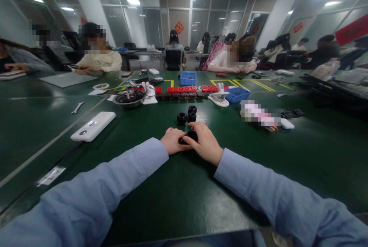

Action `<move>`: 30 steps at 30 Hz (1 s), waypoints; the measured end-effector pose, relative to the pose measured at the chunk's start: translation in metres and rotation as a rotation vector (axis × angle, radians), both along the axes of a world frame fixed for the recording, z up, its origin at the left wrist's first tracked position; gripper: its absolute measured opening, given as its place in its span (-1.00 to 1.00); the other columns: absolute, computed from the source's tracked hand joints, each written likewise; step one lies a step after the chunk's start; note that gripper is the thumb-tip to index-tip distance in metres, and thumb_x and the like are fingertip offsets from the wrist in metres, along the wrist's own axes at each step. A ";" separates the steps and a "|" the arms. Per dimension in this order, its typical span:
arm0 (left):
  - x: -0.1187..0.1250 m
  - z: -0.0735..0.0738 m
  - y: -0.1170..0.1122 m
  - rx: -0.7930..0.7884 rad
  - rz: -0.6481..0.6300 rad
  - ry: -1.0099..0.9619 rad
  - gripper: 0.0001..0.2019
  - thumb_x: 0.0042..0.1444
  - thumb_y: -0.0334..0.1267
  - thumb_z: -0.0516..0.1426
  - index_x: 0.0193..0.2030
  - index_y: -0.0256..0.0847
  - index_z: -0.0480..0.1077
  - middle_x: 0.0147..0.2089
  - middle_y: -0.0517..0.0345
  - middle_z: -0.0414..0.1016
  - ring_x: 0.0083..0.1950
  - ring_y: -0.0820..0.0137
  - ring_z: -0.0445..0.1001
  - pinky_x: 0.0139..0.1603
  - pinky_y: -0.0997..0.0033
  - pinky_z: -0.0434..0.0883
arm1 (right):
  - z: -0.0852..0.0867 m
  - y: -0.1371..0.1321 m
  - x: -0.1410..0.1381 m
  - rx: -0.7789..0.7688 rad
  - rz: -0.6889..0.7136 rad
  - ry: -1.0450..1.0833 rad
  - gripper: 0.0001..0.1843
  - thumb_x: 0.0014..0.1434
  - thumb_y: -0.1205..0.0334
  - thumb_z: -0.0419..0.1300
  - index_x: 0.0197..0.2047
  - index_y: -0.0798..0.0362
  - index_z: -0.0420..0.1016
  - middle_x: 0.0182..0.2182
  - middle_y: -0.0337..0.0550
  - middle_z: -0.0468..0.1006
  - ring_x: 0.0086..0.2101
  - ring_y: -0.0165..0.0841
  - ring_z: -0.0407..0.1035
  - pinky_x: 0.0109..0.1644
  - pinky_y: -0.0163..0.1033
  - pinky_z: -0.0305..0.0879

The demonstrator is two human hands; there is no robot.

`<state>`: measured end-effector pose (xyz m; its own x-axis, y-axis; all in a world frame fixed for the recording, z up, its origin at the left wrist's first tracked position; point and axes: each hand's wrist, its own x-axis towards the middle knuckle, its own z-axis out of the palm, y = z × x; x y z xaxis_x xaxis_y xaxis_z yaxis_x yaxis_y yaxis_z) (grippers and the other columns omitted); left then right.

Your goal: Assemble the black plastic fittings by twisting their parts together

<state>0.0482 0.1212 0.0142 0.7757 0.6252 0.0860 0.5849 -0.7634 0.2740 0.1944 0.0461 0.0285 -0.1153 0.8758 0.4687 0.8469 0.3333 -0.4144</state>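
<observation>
Both hands meet over the green table, closed around a glossy black round part like a small wheel. My left hand grips its left side. My right hand curls over it from the right, thumb across the front, so much of the part is hidden. Just beyond my fingers sit three similar black wheel-like parts: one on the left, one on the right and one behind. Whether they have tyres or are solid, I cannot tell.
A white power bank-like box with a cable lies left, near a wrench. Ahead are a metal bowl of cables, red power strips, a white clip stand and blue bins. Co-workers sit across the table.
</observation>
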 end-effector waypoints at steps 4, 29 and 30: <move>0.001 0.002 -0.001 0.005 0.006 0.028 -0.73 -0.01 -0.04 0.15 -0.26 -0.19 0.42 -0.20 0.11 0.50 -0.10 0.19 0.41 -0.05 0.19 0.23 | 0.000 0.000 -0.004 -0.060 -0.029 -0.080 -0.59 0.05 0.11 0.24 -0.07 0.14 0.36 -0.17 -0.03 0.38 -0.14 -0.22 0.27 -0.04 -0.11 0.26; 0.001 0.004 -0.002 -0.010 0.034 0.054 -0.69 -0.01 -0.02 0.16 -0.29 -0.24 0.41 -0.25 0.09 0.46 -0.12 0.22 0.40 -0.01 0.18 0.23 | -0.002 -0.002 0.005 0.030 0.333 -0.075 -0.66 -0.07 0.51 0.03 -0.24 0.08 0.47 -0.13 -0.11 0.48 -0.04 -0.24 0.29 0.17 0.06 0.05; 0.001 0.004 -0.002 -0.013 0.032 0.050 -0.69 -0.01 -0.01 0.16 -0.28 -0.24 0.41 -0.24 0.09 0.47 -0.11 0.22 0.40 -0.01 0.18 0.22 | -0.003 -0.001 0.006 0.032 0.345 -0.073 -0.67 -0.07 0.51 0.02 -0.26 0.07 0.47 -0.12 -0.12 0.49 -0.02 -0.23 0.28 0.19 0.10 0.00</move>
<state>0.0491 0.1190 0.0184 0.7585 0.6505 0.0393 0.6221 -0.7407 0.2535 0.2006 0.0448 0.0259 -0.4364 0.7643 0.4747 0.7088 0.6170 -0.3418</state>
